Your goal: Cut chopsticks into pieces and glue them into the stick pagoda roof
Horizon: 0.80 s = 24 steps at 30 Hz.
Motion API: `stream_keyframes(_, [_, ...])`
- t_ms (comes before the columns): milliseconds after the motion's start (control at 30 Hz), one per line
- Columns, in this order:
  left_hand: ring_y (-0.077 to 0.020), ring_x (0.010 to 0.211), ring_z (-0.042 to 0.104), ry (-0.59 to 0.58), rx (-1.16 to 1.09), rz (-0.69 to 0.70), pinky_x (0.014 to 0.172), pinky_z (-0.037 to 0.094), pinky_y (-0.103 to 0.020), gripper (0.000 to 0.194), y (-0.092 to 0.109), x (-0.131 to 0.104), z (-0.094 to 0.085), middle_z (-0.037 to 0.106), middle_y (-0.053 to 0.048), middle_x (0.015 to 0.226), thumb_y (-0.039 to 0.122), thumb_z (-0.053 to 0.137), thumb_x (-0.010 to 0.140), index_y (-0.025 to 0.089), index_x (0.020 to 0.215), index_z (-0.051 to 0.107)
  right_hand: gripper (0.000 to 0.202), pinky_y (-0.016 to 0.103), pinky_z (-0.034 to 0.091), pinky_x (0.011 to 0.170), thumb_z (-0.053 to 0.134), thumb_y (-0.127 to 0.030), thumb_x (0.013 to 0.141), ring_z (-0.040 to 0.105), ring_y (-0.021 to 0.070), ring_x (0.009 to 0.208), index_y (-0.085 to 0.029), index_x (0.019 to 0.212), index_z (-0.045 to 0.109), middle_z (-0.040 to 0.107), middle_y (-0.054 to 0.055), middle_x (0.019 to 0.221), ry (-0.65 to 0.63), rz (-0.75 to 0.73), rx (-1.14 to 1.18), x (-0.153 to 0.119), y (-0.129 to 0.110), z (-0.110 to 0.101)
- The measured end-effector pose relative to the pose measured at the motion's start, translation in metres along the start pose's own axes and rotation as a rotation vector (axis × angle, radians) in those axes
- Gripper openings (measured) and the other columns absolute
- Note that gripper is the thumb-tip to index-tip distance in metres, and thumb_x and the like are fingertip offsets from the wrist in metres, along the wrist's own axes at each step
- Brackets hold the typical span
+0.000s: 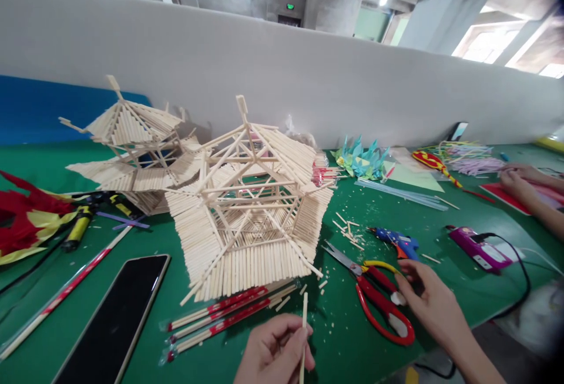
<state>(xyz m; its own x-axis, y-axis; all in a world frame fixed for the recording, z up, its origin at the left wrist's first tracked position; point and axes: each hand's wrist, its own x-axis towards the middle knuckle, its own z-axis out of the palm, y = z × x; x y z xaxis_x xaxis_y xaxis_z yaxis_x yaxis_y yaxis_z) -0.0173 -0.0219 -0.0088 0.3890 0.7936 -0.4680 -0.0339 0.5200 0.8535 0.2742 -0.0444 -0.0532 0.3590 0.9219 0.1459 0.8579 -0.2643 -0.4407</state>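
Note:
Upright between thumb and fingers, my left hand [277, 349] pinches a thin wooden stick [304, 319] at the bottom centre. My right hand [425, 296] rests by the handles of the red scissors [383, 302], its fingers at the yellow-handled tool [381, 265] lying against them; how firmly it grips is unclear. Just beyond that hand lies a blue glue gun [396, 242]. A stick-built pavilion [251, 266], with part of its upper roof open to the frame, stands in the centre. Packets of sticks in red wrappers [229, 307] lie before it.
Behind at left stands a second stick pavilion [132, 125]. A black phone [117, 313] lies front left, near red and yellow cloth [30, 214]. At right are a purple power strip [480, 249] with a cable and another person's hands [524, 181]. Stick offcuts [350, 232] dot the green table [348, 349].

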Motion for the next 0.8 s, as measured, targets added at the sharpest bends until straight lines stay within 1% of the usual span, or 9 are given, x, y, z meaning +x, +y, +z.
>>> stream_keyframes(167, [-0.0006,0.033,0.031,0.003,0.056,0.0,0.035,0.019,-0.015,0.042,-0.003,0.003,0.001,0.054,0.003,0.052,0.054,0.058,0.064,0.012,0.067,0.057,0.043,0.029,0.04,0.087,0.046,-0.02,0.067,0.052,0.0191,0.1,-0.013,0.11,0.045,0.054,0.01,0.108,-0.17,-0.086,-0.041,-0.013,-0.014,0.003])
stream_keyframes(267, [-0.0023,0.037,0.032,0.012,0.114,0.029,0.036,0.022,-0.016,0.037,-0.006,0.003,0.003,0.053,0.003,0.054,0.049,0.056,0.068,0.012,0.067,0.058,0.053,0.034,0.039,0.085,0.048,-0.017,0.058,0.051,0.0228,0.099,-0.012,0.111,0.045,0.054,0.011,0.106,-0.207,-0.072,-0.091,-0.012,-0.018,0.005])
stream_keyframes(333, [-0.0036,0.039,0.032,0.037,0.149,0.066,0.036,0.023,-0.015,0.033,-0.007,0.002,0.005,0.052,0.003,0.054,0.045,0.055,0.071,0.013,0.066,0.059,0.05,0.035,0.041,0.081,0.049,-0.017,0.056,0.054,0.0242,0.092,-0.012,0.106,0.048,0.056,0.011,0.099,-0.22,-0.051,-0.119,-0.008,-0.019,0.007])
stream_keyframes(433, [-0.0058,0.045,0.038,0.067,0.213,0.137,0.042,0.029,-0.015,0.027,-0.006,-0.001,0.006,0.052,0.002,0.054,0.038,0.054,0.074,0.013,0.066,0.06,0.036,0.036,0.043,0.071,0.05,-0.021,0.059,0.057,0.0244,0.08,-0.013,0.094,0.05,0.058,0.01,0.088,-0.234,-0.027,-0.14,-0.003,-0.02,0.007])
stream_keyframes(533, [-0.0098,0.054,0.047,0.081,0.348,0.274,0.051,0.037,-0.017,0.022,-0.006,-0.002,0.004,0.054,0.0,0.058,0.033,0.051,0.076,0.015,0.068,0.061,0.032,0.036,0.044,0.071,0.05,-0.027,0.066,0.057,0.024,0.081,-0.016,0.095,0.047,0.057,0.01,0.091,-0.251,-0.047,-0.121,-0.007,-0.021,0.001])
stream_keyframes(600, [-0.0117,0.057,0.051,0.079,0.471,0.39,0.054,0.04,-0.019,0.02,-0.008,-0.002,0.003,0.055,-0.001,0.061,0.03,0.049,0.078,0.016,0.07,0.061,0.031,0.033,0.045,0.073,0.048,-0.028,0.07,0.057,0.021,0.084,-0.018,0.099,0.044,0.056,0.009,0.095,-0.288,-0.098,-0.083,-0.015,-0.022,-0.006])
stream_keyframes(667, [-0.0126,0.06,0.053,0.078,0.558,0.492,0.057,0.042,-0.019,0.019,-0.011,0.0,0.002,0.057,-0.002,0.064,0.027,0.047,0.08,0.016,0.073,0.062,0.032,0.028,0.045,0.076,0.045,-0.023,0.072,0.057,0.0179,0.089,-0.019,0.104,0.04,0.056,0.007,0.099,-0.353,-0.167,-0.005,-0.027,-0.025,-0.013])
stream_keyframes(733, [-0.0127,0.062,0.054,0.091,0.596,0.554,0.058,0.043,-0.02,0.018,-0.015,0.002,0.001,0.058,-0.003,0.066,0.023,0.046,0.081,0.016,0.076,0.061,0.04,0.027,0.045,0.08,0.045,-0.017,0.071,0.057,0.017,0.094,-0.02,0.11,0.035,0.056,0.008,0.103,-0.416,-0.21,0.083,-0.039,-0.031,-0.019])
stream_keyframes(800, [-0.0126,0.064,0.056,0.103,0.61,0.596,0.06,0.044,-0.019,0.017,-0.018,0.004,0.0,0.059,-0.003,0.068,0.021,0.045,0.081,0.016,0.077,0.061,0.046,0.027,0.046,0.079,0.049,-0.018,0.07,0.058,0.0182,0.095,-0.021,0.113,0.031,0.058,0.008,0.103,-0.475,-0.199,0.128,-0.05,-0.039,-0.023])
